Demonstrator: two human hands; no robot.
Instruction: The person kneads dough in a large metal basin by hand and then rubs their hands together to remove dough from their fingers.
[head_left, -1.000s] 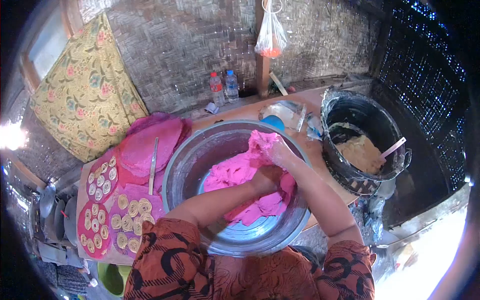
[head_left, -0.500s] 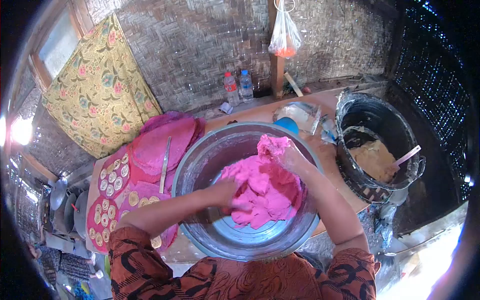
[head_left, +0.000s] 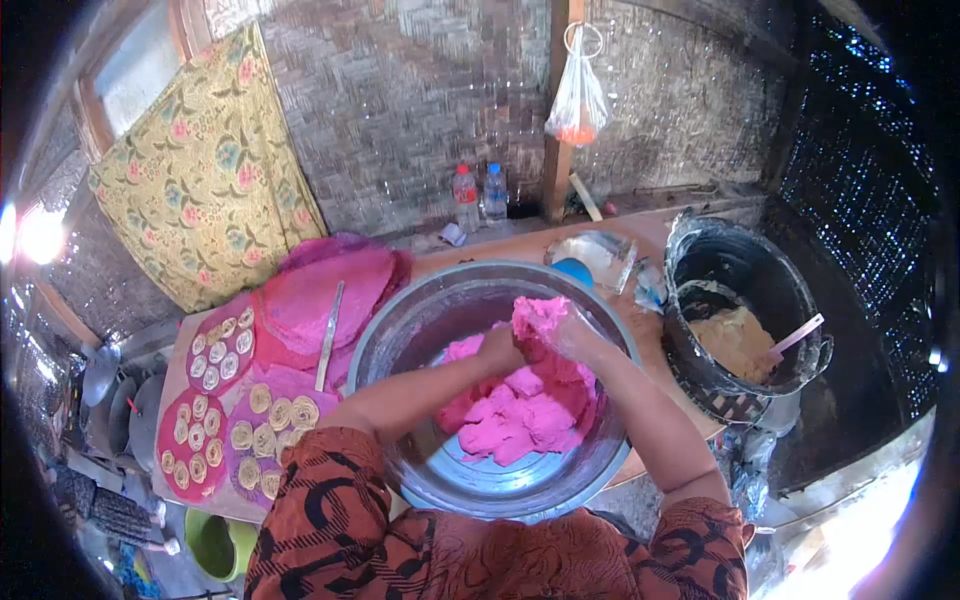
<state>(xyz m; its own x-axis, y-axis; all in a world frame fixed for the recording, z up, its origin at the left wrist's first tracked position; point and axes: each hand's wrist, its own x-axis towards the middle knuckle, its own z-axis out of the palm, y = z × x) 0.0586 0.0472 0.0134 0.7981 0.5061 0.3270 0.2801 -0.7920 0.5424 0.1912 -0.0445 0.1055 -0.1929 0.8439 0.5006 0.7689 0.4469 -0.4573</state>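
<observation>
A wide metal basin in front of me holds a soft, lumpy mass of bright pink dough. My right hand, smeared with pink, is closed around a clump of the dough above the mass, at the basin's right side. Close beside it, my left hand reaches in over the dough and touches it just below and left of the raised clump. The left fingers are partly hidden by the dough and in shadow, so their grip is unclear.
Left stand stacked pink mesh sheets, a knife and coiled pale rounds on mesh. Right is a black bucket with tan dough and a pink-handled tool. Two bottles stand by the wall; a blue cup sits behind the basin.
My left hand has moved up and right across the dough, from its left side toward my right hand. The right hand still holds its clump. The view has shifted slightly.
</observation>
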